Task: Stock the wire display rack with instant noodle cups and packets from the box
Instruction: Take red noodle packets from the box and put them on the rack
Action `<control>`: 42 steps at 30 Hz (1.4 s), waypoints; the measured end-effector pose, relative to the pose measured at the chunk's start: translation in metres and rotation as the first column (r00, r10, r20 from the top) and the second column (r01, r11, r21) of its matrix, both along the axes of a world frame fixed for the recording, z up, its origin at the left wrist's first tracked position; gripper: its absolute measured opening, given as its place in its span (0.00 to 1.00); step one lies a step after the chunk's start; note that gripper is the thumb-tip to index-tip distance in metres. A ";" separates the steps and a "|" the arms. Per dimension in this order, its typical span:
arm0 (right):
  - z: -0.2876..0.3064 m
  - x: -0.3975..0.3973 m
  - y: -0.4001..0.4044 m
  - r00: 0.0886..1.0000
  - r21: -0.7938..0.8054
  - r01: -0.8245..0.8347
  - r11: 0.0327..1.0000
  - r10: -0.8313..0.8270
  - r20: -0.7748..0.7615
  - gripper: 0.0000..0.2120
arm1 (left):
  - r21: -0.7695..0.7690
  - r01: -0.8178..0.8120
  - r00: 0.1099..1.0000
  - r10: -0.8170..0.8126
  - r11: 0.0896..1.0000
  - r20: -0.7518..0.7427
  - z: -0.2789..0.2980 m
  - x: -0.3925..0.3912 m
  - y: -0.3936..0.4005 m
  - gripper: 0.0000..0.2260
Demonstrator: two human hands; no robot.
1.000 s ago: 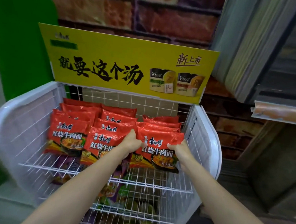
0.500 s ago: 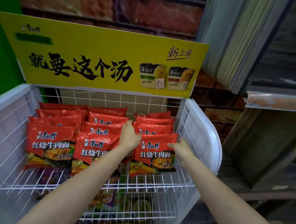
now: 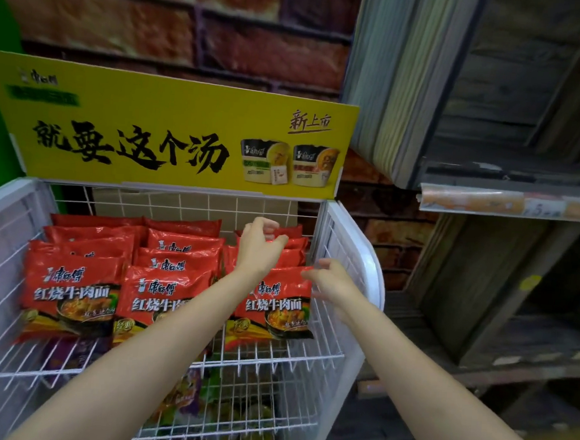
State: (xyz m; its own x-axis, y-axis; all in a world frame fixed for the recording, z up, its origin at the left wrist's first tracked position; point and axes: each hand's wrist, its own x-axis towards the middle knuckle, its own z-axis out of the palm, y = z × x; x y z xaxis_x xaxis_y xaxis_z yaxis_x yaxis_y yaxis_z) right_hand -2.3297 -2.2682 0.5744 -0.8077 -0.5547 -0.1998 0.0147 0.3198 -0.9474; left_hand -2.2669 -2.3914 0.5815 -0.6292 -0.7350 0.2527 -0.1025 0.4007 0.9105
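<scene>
1. Filling the top shelf of the wire rack [image 3: 355, 245], red noodle packets [image 3: 70, 294] stood in three full rows.
2. Left hand [image 3: 257, 248] hovered over the right row, grip loosely curled, holding nothing.
3. Right hand [image 3: 332, 284] likewise held nothing.
4. Box was not visible; remaining stock could not be judged.

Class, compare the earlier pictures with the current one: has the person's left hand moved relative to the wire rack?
Yes. The left hand has left the front packet and moved toward the rack's back grid, now over the rear packets.
</scene>
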 end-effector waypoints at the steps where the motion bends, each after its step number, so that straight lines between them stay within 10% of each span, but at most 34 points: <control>1: 0.005 0.002 0.008 1.000 -0.018 -0.015 1.000 0.015 -0.009 0.17 | 0.010 0.018 1.000 -0.018 1.000 -0.021 0.005 -0.003 0.012 0.10; 9: 0.038 0.010 0.108 0.989 -0.151 -0.133 0.979 0.141 0.044 0.13 | 0.045 0.135 0.989 -0.131 0.990 -0.071 0.026 -0.029 0.120 0.05; 25: 0.033 -0.038 0.393 0.985 -0.135 0.170 0.976 -0.164 0.058 0.11 | 0.058 0.458 0.886 -0.460 0.887 0.054 0.005 -0.107 0.372 0.08; 42: -0.063 -0.106 0.539 0.871 0.030 0.443 0.896 -0.439 0.219 0.12 | 0.331 0.749 0.374 -0.778 0.574 0.505 -0.103 -0.201 0.514 0.20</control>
State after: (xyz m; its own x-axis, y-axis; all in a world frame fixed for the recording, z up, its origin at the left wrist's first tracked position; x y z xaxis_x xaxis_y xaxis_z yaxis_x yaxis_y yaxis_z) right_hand -2.4360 -1.7290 0.5118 -0.9080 -0.1569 -0.3885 0.3532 0.2122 -0.9112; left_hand -2.4677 -1.8771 0.4786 -0.9238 0.1315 -0.3595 -0.2367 0.5417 0.8065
